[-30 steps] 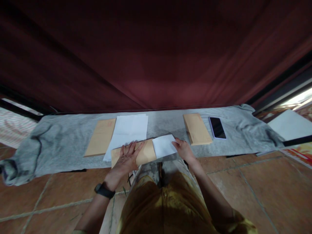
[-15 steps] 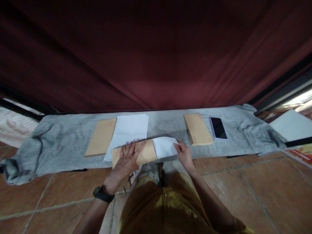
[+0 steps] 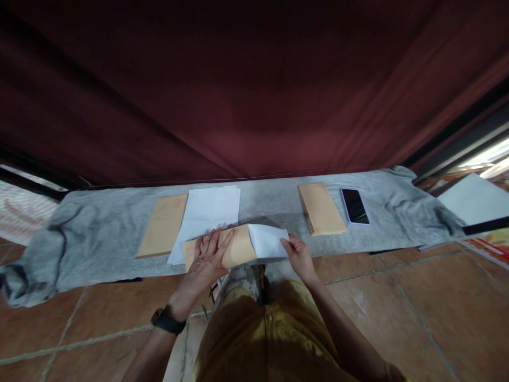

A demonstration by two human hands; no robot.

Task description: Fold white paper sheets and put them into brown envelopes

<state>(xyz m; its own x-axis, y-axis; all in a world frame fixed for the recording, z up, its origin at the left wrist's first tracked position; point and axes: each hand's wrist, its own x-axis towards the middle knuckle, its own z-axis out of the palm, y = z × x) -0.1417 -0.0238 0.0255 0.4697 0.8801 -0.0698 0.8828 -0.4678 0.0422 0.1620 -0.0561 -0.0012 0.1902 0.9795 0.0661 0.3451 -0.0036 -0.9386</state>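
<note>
My left hand (image 3: pixel 208 261) lies flat with spread fingers on a brown paper envelope (image 3: pixel 239 248) at the front edge of the grey cloth. Out of the envelope's right end sticks a white sheet of paper (image 3: pixel 269 242), part of it hidden inside. The thumb and fingers of my right hand (image 3: pixel 299 256) pinch the sheet's outer end. Just beyond my left hand lies a stack of white paper (image 3: pixel 211 208), partly under the envelope. To its left rests a brown envelope pile (image 3: pixel 163 225).
Another pile of brown envelopes (image 3: pixel 321 209) lies on the grey cloth (image 3: pixel 270 199) at the right, beside a phone (image 3: pixel 355 206) with a purple edge. A dark red curtain (image 3: pixel 254 106) hangs behind. Tiled floor (image 3: pixel 366 297) is below.
My right hand's fingers have shifted slightly down along the end of the white sheet. My left hand stays on the envelope. The whole view has moved a little.
</note>
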